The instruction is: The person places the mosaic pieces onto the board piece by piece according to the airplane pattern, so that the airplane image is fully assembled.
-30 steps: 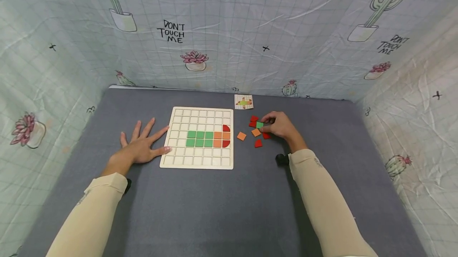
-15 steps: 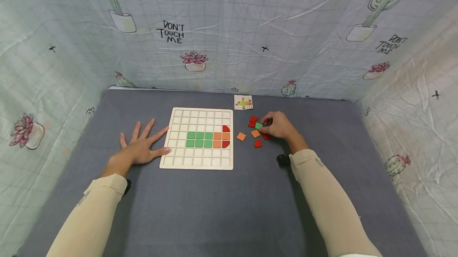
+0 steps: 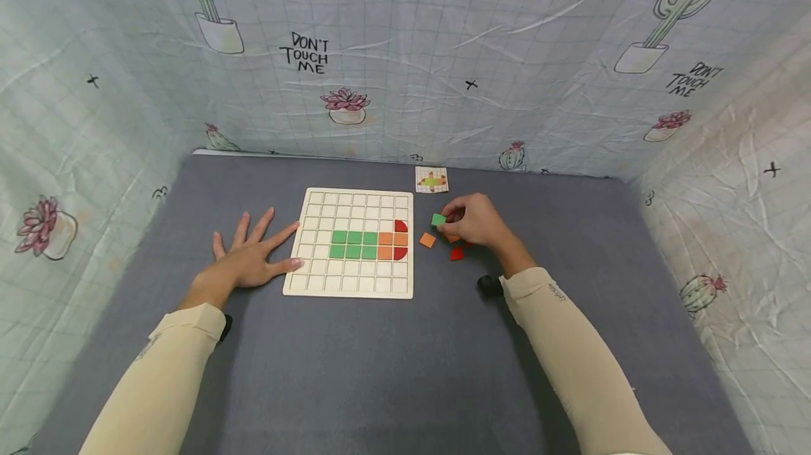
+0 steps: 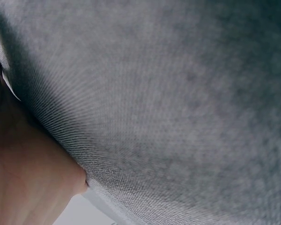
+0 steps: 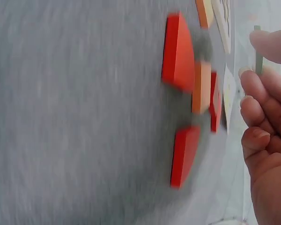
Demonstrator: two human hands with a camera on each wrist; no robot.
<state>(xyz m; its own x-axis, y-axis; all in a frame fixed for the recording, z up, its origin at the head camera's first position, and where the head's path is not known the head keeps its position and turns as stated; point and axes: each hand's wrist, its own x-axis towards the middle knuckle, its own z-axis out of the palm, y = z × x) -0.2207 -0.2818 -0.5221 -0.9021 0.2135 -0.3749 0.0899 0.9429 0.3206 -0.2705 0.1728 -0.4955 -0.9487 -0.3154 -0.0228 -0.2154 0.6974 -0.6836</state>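
Now a green square (image 3: 438,220) sits between right thumb and fingers

Beside the board (image 3: 345,287), the right hand (image 3: 479,221) pinches the green square, its thumb on one side and fingertips on the other; the wrist view shows the square nearly edge-on, the remaining fingers curled toward the palm; from the head view, the square lies just off the board's right edge, with an orange square (image 3: 427,240) on the table (image 3: 355,370) near it. A second orange piece (image 3: 452,237) shows partly under the right hand; a red piece (image 3: 457,253) lies close by, and the wrist view shows two more, one wedge-shaped red piece (image 5: 185,157) and one red piece farther off (image 5: 215,101).

The left hand (image 3: 243,265) rests flat on the table, its fingers spread well apart and holding nothing; its thumb and index fingertip touch the board's left edge; the left wrist view gives only grey cloth and part of the palm side.

On the board, six green tiles (image 3: 353,245) form two rows; three orange tiles (image 3: 385,238) adjoin them on the right, with two rounded red tiles (image 3: 400,253) by the board's right side; a small picture card (image 3: 431,179) lies beyond the board's upper right corner; a cactus-print cloth (image 3: 405,124) hangs behind.
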